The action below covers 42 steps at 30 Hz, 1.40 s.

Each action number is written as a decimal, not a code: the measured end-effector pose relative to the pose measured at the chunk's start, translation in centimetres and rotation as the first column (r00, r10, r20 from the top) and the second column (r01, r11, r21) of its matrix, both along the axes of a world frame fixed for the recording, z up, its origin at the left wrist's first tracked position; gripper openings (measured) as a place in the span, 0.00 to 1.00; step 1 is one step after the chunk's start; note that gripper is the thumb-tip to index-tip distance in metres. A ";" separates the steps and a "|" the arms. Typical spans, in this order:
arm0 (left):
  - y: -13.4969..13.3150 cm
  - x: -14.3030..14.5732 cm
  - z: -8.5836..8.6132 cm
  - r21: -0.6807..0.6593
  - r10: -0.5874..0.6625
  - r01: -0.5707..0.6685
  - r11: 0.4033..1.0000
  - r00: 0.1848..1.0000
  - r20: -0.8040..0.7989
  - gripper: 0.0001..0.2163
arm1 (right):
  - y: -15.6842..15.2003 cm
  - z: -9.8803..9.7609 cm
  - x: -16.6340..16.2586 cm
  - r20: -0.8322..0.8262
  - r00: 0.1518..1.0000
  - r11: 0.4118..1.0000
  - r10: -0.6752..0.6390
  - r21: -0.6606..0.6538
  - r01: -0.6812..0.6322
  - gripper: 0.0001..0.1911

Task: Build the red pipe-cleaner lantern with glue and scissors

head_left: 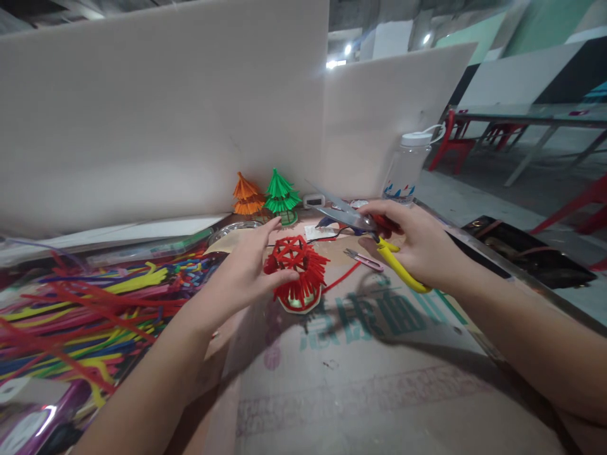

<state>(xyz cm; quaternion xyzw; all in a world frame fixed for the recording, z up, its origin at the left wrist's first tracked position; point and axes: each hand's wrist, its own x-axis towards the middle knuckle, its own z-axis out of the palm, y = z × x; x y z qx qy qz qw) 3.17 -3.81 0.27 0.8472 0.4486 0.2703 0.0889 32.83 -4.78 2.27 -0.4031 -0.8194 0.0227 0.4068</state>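
Note:
My left hand [251,265] is beside a red craft piece [298,284] made of fuzzy strips, with a lattice top and a fringed skirt on a pale base. Thumb and fingers are spread apart; the thumb overlaps the red piece from this angle, and I cannot tell whether it touches. In my right hand [408,240] is a pair of scissors [348,218] with yellow handles, blades pointing left and raised above the board. Under them lie small pink thread snips [364,260] and a loose red strip [342,278].
Colourful fuzzy strips [95,309] pile up at left. Orange [247,194] and green [281,193] tree-shaped crafts stand behind, near a white partition [165,114]. A clear water bottle [406,165] is at back right. A black pouch [526,249] lies beyond the table's right edge.

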 end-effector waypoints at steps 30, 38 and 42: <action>0.1 0.6 0.5 -0.350 -0.048 0.294 0.889 0.821 0.568 0.18 | -0.1 -1.9 -0.4 0.154 0.988 0.979 -0.013 0.205 -0.019 0.23; -0.8 1.0 1.1 -0.306 -0.059 0.263 0.915 0.838 0.543 0.18 | -0.1 -2.0 -0.6 0.200 0.979 0.979 -0.034 0.203 -0.007 0.21; -1.1 1.3 1.1 -0.313 -0.029 0.224 0.923 0.852 0.523 0.17 | -0.1 -2.0 -0.6 0.201 0.979 0.978 -0.024 0.210 -0.019 0.21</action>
